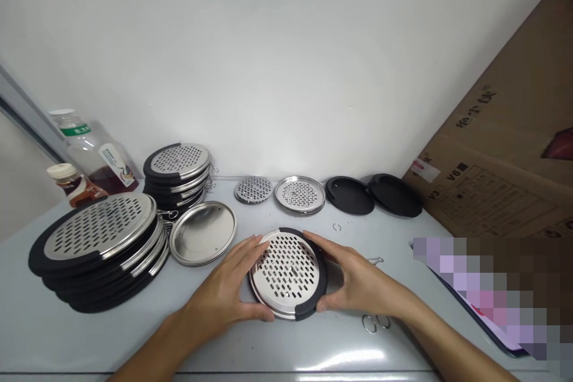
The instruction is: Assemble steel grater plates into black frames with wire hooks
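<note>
A round metal grater point(290, 267) with slotted holes and a black rim on its right side is between my hands, low over the grey table. My left hand point(228, 286) grips its left edge, thumb at the near side and fingers at the far side. On the black rim, my right hand point(353, 280) closes with thumb and fingers in the same way. A stack of shallow metal dishes point(203, 234) lies to the left of it. Metal rings point(369, 324) lie on the table close to my right forearm, and a small ring point(336, 227) lies farther back.
Two stacks of rimmed graters, a large one point(96, 230) and a farther one point(181, 161), stand left. Along the wall lie bare grater discs point(253, 189), a metal-rimmed grater point(299, 194) and black round covers point(351, 196). Bottles point(96, 155) stand back left; a cardboard box point(501, 149) stands right.
</note>
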A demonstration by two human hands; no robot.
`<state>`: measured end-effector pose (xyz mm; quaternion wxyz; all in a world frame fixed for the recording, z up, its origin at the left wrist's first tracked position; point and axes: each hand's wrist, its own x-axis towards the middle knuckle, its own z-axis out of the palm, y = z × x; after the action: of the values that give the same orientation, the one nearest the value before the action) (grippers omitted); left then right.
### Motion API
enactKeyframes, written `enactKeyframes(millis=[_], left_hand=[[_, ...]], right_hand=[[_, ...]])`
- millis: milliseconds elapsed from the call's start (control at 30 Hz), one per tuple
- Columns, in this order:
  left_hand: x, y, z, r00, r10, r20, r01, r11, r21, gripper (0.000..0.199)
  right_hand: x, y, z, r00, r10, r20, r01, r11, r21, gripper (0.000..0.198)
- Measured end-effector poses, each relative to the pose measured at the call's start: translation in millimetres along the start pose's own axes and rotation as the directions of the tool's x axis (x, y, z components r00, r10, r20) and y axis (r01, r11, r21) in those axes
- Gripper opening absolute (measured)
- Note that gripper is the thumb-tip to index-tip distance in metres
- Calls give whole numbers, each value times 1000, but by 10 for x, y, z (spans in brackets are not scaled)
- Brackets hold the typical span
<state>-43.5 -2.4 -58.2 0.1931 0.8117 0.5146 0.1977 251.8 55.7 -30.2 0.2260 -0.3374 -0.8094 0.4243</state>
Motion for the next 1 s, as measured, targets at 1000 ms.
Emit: enactKeyframes(millis=[1000], left_hand=[[-44, 158, -121, 960, -169, -224, 87, 938, -336, 84]], right_hand=[[-158, -41, 154, 944, -198, -263, 88, 923, -375, 41]])
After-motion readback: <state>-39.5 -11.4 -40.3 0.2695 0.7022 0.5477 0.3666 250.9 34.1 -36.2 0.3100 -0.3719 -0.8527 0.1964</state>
